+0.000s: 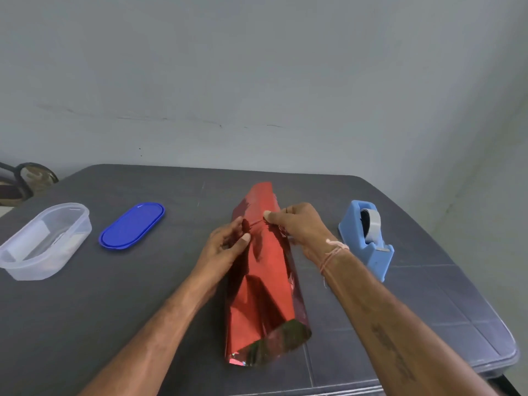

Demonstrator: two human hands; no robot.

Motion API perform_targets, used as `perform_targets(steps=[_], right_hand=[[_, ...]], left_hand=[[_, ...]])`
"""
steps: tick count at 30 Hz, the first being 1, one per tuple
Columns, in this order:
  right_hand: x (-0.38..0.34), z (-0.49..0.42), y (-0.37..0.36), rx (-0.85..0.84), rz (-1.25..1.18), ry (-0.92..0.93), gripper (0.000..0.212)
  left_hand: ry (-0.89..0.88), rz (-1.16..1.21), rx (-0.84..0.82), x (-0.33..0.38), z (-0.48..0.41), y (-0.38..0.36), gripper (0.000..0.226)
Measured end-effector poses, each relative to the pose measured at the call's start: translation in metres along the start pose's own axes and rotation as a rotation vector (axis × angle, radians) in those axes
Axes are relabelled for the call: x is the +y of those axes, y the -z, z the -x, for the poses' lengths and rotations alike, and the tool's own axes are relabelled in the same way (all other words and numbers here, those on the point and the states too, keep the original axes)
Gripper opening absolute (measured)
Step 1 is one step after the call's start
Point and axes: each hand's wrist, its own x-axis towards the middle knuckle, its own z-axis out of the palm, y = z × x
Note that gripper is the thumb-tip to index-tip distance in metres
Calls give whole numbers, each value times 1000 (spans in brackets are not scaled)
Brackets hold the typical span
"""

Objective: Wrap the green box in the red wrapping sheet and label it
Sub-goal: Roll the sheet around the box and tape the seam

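Midway between the tabletop's (143,295) side edges, left hand (230,245) and right hand (298,227) pinch the red wrapping sheet (265,295) at its seam; if either slips, the slick foil may spring open.

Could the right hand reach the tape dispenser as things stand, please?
Probably yes: the tape dispenser stands just right of the right hand, nothing between them, though that hand pinches the red sheet.
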Motion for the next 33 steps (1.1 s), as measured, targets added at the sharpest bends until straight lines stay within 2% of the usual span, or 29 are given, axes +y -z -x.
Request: perform_targets(steps=[2,5,8,13,19,24,28,33], right_hand=[[-12,3,-6,18,131,36,48],[-24,4,-17,62,344,99,43],[-28,3,-35,80,485,164,46],[-29,4,-51,109,536,173,44],[-24,11,-46,126,475,200,38],[-9,12,-31,40,179,205,8],[17,15,-16,-30,-165,216,27],[27,19,-17,-54,-169,245,28]], left_hand=[[39,44,-28,3,4,6,50],[73,17,-64,4,12,12,50],[88,13,-130,15,16,17,32],[72,88,-143,24,15,32,60],[43,26,-173,36,16,31,62],[85,-16,-195,45,18,35,63],[91,-65,-205,50,18,32,64],[95,-62,-186,47,16,27,65]])
